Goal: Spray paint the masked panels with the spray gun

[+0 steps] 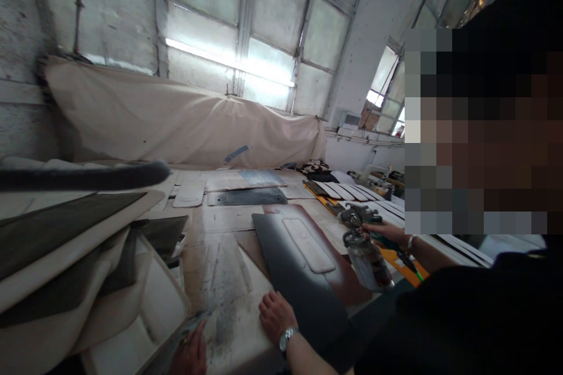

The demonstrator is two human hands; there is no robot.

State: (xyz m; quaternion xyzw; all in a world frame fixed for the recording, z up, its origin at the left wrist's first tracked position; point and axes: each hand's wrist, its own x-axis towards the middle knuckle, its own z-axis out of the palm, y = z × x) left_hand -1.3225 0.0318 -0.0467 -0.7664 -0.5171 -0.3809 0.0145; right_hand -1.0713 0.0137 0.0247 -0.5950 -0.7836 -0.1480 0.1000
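A: Left hand (191,351), pls: where & what's it got?

B: Near edge, left of centre, dim & cut off. Fingers look loosely bent; can't tell how far open it is or if it has hold of anything. Right hand's out of view.

A: Nearest thing?

B: Creased, cream, thin-sheet panel (147,299), near left, just beside the hand, partly under a pile of cream-and-dark-olive sheets (65,234).

A: Handling?

B: Prob. light, stiff-ish but bendable, not v. slippery; a hard fold might mark it. I'd take the bare right rim, thumb on top, fingers under.

A: Which way's it point?

B: Pile hides too much to call the long axis. Visible right edge slants far left to near right, then turns back near left at a corner.

A: & mid-table?

B: Flat dark-grey-and-maroon board (308,293) w/ a pale, round-cornered oblong piece (308,244) on it. Long axes of both run far left to near right. Board's prob. stiff; edges only, b/c the face could smear. Co-worker's watch-wearing hand (277,310) is at its left edge; their other hand (389,232) has a metal spray gun w/ a greyish cup (369,263).
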